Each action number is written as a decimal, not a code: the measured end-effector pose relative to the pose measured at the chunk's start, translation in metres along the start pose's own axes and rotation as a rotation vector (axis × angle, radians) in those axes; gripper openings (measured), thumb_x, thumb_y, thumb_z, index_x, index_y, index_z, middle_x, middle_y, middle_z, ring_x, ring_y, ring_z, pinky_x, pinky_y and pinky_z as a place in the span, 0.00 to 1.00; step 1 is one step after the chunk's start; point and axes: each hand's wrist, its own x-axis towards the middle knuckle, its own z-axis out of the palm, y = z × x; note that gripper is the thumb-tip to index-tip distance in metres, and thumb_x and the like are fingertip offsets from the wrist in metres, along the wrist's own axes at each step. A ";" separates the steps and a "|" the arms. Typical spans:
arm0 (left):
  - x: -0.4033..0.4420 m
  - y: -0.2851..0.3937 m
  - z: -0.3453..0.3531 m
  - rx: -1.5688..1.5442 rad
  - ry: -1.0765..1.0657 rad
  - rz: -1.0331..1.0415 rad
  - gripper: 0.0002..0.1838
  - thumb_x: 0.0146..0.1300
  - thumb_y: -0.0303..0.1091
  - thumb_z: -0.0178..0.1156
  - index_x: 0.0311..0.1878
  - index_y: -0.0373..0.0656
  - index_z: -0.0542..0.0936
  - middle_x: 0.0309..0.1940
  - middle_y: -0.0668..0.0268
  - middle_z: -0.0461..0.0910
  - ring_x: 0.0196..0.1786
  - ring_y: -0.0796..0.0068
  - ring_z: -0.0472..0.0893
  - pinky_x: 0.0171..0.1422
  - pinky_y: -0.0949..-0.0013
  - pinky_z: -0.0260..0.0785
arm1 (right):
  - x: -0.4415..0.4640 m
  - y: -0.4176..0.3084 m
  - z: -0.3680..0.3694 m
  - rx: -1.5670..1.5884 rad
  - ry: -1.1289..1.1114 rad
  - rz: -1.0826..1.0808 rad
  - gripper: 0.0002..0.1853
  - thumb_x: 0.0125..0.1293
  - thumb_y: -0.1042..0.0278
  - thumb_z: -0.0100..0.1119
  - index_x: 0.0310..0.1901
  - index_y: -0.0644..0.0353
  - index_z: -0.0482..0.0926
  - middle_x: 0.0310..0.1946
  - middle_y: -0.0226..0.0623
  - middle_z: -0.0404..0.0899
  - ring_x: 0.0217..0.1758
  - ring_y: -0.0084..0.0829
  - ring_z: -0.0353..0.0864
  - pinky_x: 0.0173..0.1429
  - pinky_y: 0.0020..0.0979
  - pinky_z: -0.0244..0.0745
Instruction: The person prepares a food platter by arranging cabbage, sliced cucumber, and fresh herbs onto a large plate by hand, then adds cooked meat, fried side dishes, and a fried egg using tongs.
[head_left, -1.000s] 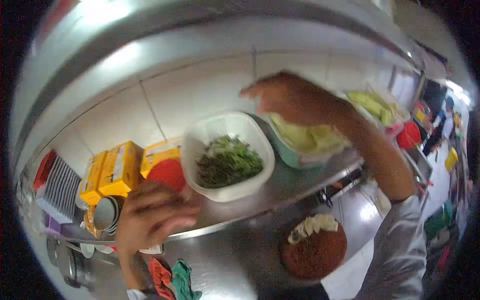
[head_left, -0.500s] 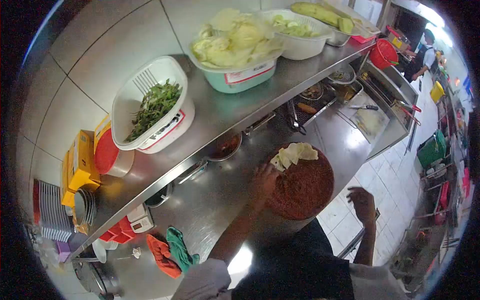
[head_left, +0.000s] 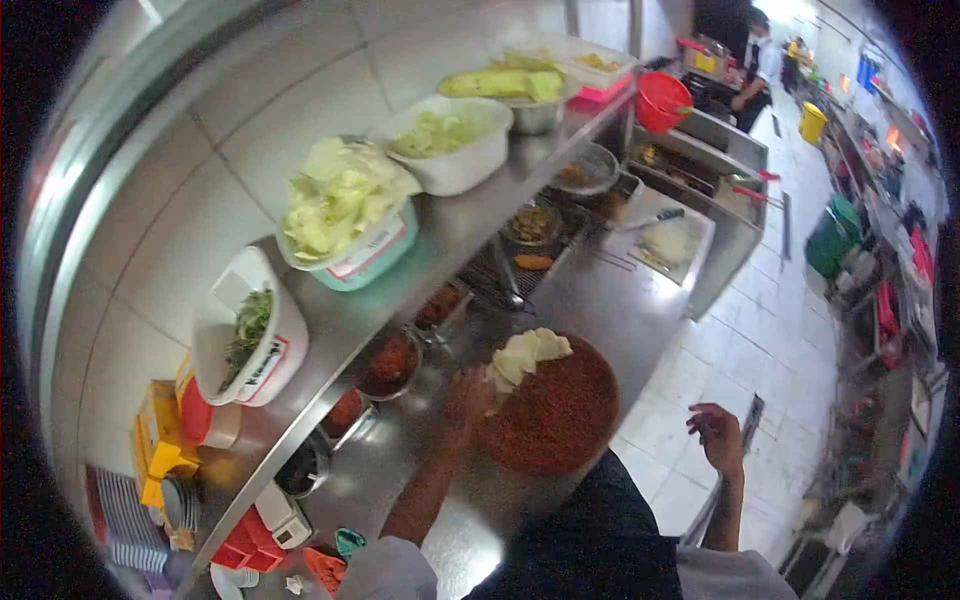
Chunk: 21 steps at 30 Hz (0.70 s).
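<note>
**Left grip [head_left: 468, 395] at the pale leaves [head_left: 530, 352], right grip [head_left: 718, 435] out to the side**

My left forearm reaches forward over the metal bench [head_left: 400, 430], fingers at the near-left edge of the leaves. Fingertips blurry; can't tell if I'm pinching or just touching. My right forearm points up, right grip past the bench side, seen against the tiled floor [head_left: 745, 330], fingers wide and loosely bent.

Pale leaves: just ahead and right of the left grip, bunched on the far-left part of a round red-brown board [head_left: 560, 412]; well apart from the right grip, to its left.

Left of the left grip: bowl of red food [head_left: 390, 365], then a raised shelf [head_left: 425, 272] with a white tub [head_left: 285, 357] of greens and a mint-green tub [head_left: 370, 268] of leaves. Farther ahead: white cutting board [head_left: 685, 250], knife on it. Ahead-right of the right grip: green bin [head_left: 835, 235]. Person [head_left: 762, 65] far ahead.
</note>
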 end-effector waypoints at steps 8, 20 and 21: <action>0.019 -0.014 -0.433 -0.531 0.107 -0.368 0.12 0.67 0.35 0.56 0.51 0.45 0.81 0.57 0.58 0.75 0.58 0.59 0.76 0.62 0.59 0.70 | 0.123 -0.094 0.049 -0.238 -0.204 -0.325 0.10 0.67 0.81 0.56 0.47 0.64 0.81 0.39 0.38 0.84 0.38 0.26 0.84 0.44 0.28 0.79; -0.001 -0.136 -0.542 0.319 0.406 -0.620 0.34 0.48 0.14 0.52 0.63 0.43 0.75 0.61 0.53 0.73 0.66 0.53 0.69 0.72 0.54 0.60 | 0.405 -0.293 0.215 -0.297 -0.303 -1.526 0.13 0.69 0.58 0.55 0.44 0.57 0.84 0.42 0.46 0.84 0.44 0.46 0.82 0.53 0.47 0.75; -0.031 -0.163 -0.519 0.595 0.260 -0.543 0.29 0.50 0.17 0.55 0.59 0.43 0.78 0.61 0.52 0.73 0.66 0.53 0.69 0.71 0.52 0.60 | 0.383 -0.326 0.211 -0.844 -0.439 -1.151 0.09 0.63 0.61 0.59 0.36 0.56 0.84 0.35 0.44 0.84 0.41 0.46 0.83 0.48 0.48 0.75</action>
